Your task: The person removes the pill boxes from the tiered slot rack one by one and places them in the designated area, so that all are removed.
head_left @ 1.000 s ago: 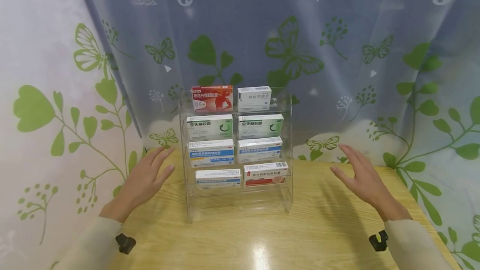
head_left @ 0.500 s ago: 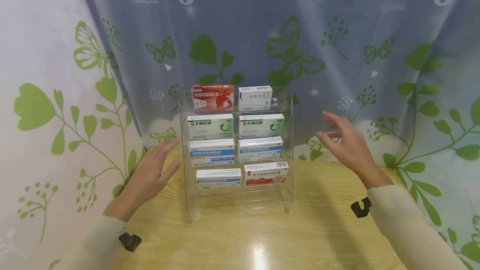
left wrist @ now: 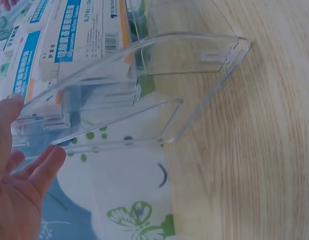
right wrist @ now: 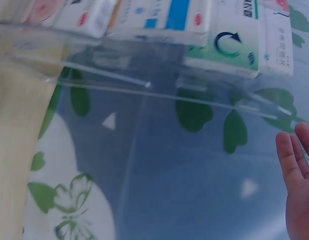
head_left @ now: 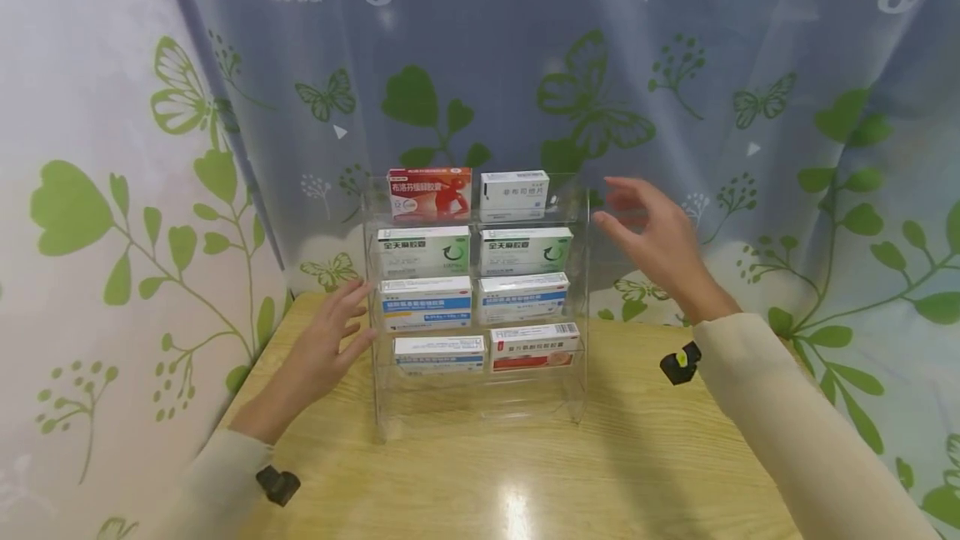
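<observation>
A clear acrylic tiered rack [head_left: 480, 408] stands on the wooden table [head_left: 637, 473], with medicine boxes on four levels. A red box [head_left: 429, 192] and a white box [head_left: 514, 194] are on top, with two green-marked boxes [head_left: 423, 251] under them. My left hand [head_left: 352, 315] is open, its fingertips at the rack's left wall; I cannot tell whether they touch it. My right hand [head_left: 637, 219] is raised, open with fingers spread, just right of the rack's upper corner and apart from it. In the left wrist view, my left hand's fingers [left wrist: 24, 175] lie beside the rack's side wall [left wrist: 194, 90]. In the right wrist view, my right hand's fingers [right wrist: 297, 165] show near the rack [right wrist: 159, 90].
A curtain [head_left: 675, 65] printed with green leaves and butterflies hangs close behind and to the left of the table. Blue-striped boxes [head_left: 425, 304] and a red-marked box [head_left: 534, 346] fill the lower levels. Bare tabletop lies in front of the rack.
Both hands have closed in on the rack. The right hand rose from low over the table to the rack's upper right corner. The left slid right to the left wall.
</observation>
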The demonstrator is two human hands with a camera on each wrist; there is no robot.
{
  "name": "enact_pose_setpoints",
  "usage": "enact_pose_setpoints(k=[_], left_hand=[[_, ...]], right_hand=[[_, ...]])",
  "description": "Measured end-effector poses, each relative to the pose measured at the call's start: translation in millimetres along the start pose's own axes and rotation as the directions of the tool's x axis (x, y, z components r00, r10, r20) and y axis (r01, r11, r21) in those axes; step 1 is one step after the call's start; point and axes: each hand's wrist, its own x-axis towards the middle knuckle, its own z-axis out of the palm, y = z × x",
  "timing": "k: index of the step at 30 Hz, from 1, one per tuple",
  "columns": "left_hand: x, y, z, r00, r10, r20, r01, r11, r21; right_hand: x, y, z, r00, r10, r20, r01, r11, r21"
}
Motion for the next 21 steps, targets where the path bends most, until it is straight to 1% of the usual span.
enact_pose_setpoints(k=[2,5,9,14,18,21], left_hand=[[-0.2,0.2,2.4,1.0,-0.02,0.019,0.021,1.0,-0.023],[-1.0,1.1,4.3,0.999,-0.027,0.035,0.028,0.998,-0.052],[-1.7,1.6,5.2,0.999,-0.019,0.032,0.021,0.998,-0.062],[-2.3,1.3,5.2,0.999,-0.031,0.03,0.033,0.997,-0.068],[-2.6,0.9,5.4,0.999,-0.033,0.031,0.035,0.997,-0.061],[-2.3,0.6,5.9,0.999,-0.024,0.031,0.025,0.998,-0.055]], right_hand=[[6.3,-5.4,2.3,1.0,0.001,0.003,-0.001,1.0,0.021],[16.5,-14.0,6.1,1.0,-0.019,0.015,0.019,0.999,0.039],[32.6,-26.8,12.6,0.997,-0.071,0.031,0.07,0.997,0.026],[51.2,-41.1,23.6,0.991,-0.118,0.059,0.118,0.993,0.011],[62.1,-49.6,32.3,0.987,-0.121,0.111,0.122,0.993,-0.004],[67.8,-53.2,36.9,0.983,-0.107,0.151,0.118,0.991,-0.063]])
